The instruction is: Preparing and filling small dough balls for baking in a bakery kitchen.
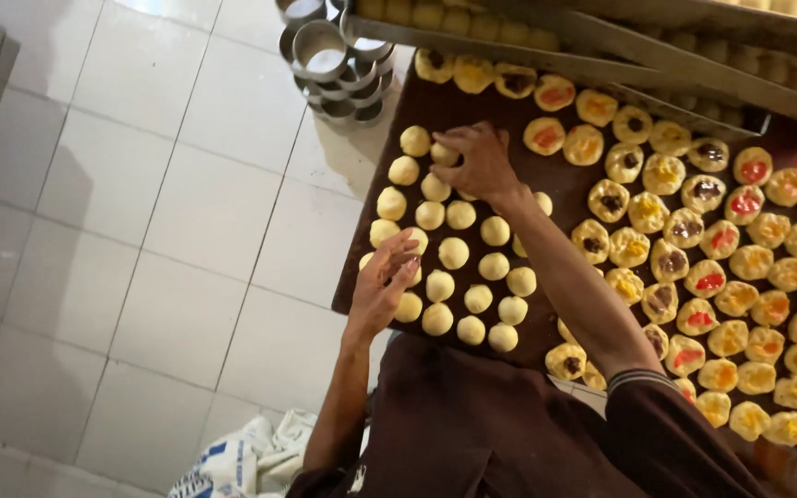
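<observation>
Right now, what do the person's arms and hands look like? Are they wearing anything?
Both arms are bare from wrist to above the elbow. The left hand and right hand wear no gloves; no rings or watch show. The right arm ends in a dark brown short sleeve with a thin striped cuff, matching the brown shirt.

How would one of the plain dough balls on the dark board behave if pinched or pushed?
The dough balls look soft and smooth, so a pinch would probably dent one. Being round, one may roll on the board. The right hand covers one easily, so they seem light.
</observation>
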